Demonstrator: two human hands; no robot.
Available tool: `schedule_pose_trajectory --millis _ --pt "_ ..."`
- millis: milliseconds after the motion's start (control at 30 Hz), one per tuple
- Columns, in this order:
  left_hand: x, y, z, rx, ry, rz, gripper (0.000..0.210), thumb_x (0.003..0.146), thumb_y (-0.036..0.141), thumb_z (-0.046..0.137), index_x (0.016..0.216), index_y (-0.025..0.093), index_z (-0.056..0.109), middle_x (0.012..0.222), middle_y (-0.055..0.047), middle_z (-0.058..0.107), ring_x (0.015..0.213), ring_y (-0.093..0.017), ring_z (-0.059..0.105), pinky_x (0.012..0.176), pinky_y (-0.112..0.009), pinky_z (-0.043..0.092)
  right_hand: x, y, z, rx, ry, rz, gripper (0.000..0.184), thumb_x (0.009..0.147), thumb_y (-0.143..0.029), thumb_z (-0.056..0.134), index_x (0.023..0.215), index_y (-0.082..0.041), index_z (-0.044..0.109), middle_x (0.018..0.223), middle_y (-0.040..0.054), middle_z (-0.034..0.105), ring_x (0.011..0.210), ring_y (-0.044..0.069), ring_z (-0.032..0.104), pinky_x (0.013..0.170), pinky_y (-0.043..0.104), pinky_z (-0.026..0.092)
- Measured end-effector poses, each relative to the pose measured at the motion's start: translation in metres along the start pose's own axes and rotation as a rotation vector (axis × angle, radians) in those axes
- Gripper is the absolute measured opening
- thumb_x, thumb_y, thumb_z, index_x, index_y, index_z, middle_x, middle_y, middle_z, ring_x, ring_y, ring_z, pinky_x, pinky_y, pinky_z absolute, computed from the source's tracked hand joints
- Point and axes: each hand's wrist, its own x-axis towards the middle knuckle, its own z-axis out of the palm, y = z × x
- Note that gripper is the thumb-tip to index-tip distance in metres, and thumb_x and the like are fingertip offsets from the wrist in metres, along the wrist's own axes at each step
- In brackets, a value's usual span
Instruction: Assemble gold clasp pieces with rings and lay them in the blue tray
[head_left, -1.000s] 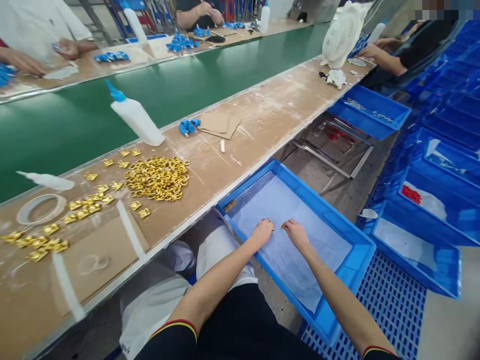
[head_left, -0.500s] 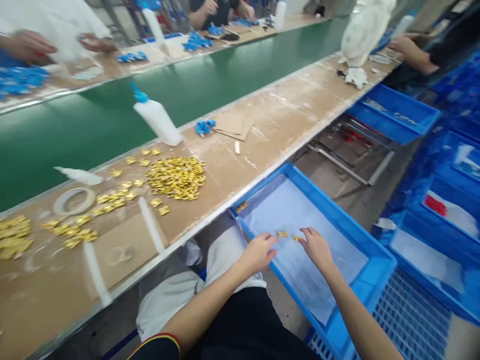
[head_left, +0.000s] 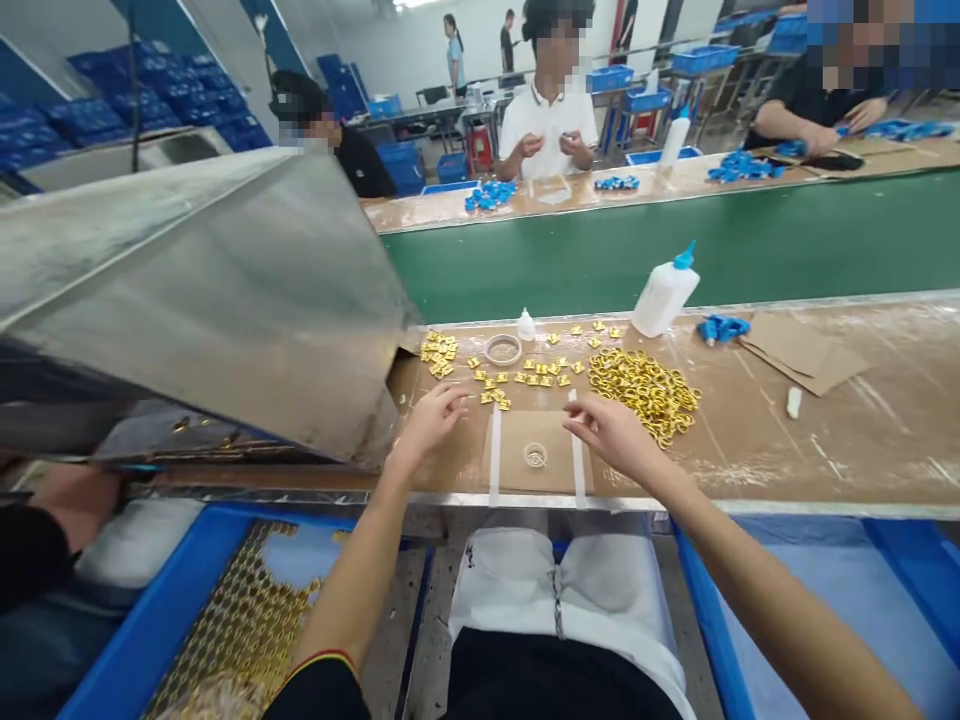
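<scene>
My left hand [head_left: 433, 421] hovers above the workbench near small square gold pieces [head_left: 493, 385], its fingers stretched out and apart, holding nothing I can see. My right hand [head_left: 609, 428] is over the bench by a heap of gold rings [head_left: 643, 388], fingers loosely extended and nothing visible in them. Between the hands lies a cardboard sheet [head_left: 517, 450] with two white tape strips and a small ring of glue-like material [head_left: 535, 456] on it. Behind it are a roll of tape [head_left: 502, 349] and a small white dropper bottle [head_left: 525, 324].
A large metal hood [head_left: 225, 290] juts in from the left. A white squeeze bottle [head_left: 664, 298] stands behind the rings. Blue trays flank my lap: the left tray [head_left: 217, 535] holds rows of gold rings; the right tray [head_left: 701, 610] is paper-lined. Co-workers sit beyond the green belt [head_left: 555, 255].
My view has swung left from the right-hand tray to the bench. Both hands have left the gold pieces in that tray and are now above the bench.
</scene>
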Motion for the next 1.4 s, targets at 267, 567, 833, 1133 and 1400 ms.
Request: schedule_pose_trajectory --millis 267,567,833,1133,1400 --pt "0.059 -0.007 0.032 -0.022 -0.139 0.093 0.033 0.084 0.015 0.072 0.115 0.026 0.075 0.116 -0.006 0.067 0.099 -0.022 0.070 0.094 -0.035 0.056 0.111 -0.003 0.025 -0.276 -0.154 0.203 0.033 0.091 -0.014 0.067 0.123 -0.021 0.067 0.124 0.0155 0.066 0.105 0.030 0.070 0.082 0.034 0.052" --pt "0.119 0.007 0.053 0.090 -0.242 0.162 0.017 0.078 0.008 0.075 0.089 0.020 0.078 0.094 -0.008 0.073 0.097 -0.027 0.070 0.089 -0.033 0.054 0.116 0.015 0.041 -0.328 -0.227 0.230 0.021 0.099 -0.020 0.063 0.118 -0.015 0.069 0.118 0.0125 0.070 0.106 0.024 0.068 0.094 0.039 0.052" --pt "0.128 0.031 0.050 0.130 -0.292 0.244 0.014 0.081 0.007 0.070 0.085 0.018 0.078 0.092 -0.009 0.076 0.093 -0.026 0.071 0.083 -0.032 0.053 0.127 0.007 0.042 -0.317 -0.247 0.180 0.020 0.101 -0.033 0.063 0.112 -0.017 0.069 0.114 0.0072 0.071 0.101 0.020 0.069 0.092 0.041 0.057" --pt "0.110 0.084 0.013 0.188 -0.235 0.335 0.020 0.093 0.011 0.056 0.088 0.013 0.075 0.095 -0.012 0.073 0.093 -0.025 0.067 0.087 -0.036 0.051 0.073 -0.002 -0.024 -0.193 -0.098 0.168 0.019 0.100 -0.017 0.058 0.101 -0.019 0.078 0.107 0.0101 0.075 0.101 0.024 0.069 0.087 0.031 0.048" --pt "0.036 0.264 0.058 -0.030 -0.132 0.689 0.020 0.102 0.024 0.051 0.098 0.019 0.070 0.101 -0.007 0.068 0.097 -0.023 0.065 0.088 -0.036 0.051 -0.204 0.098 -0.096 -0.116 0.433 0.610 0.016 0.097 -0.025 0.062 0.102 -0.020 0.076 0.097 0.0069 0.074 0.090 0.022 0.067 0.081 0.032 0.049"
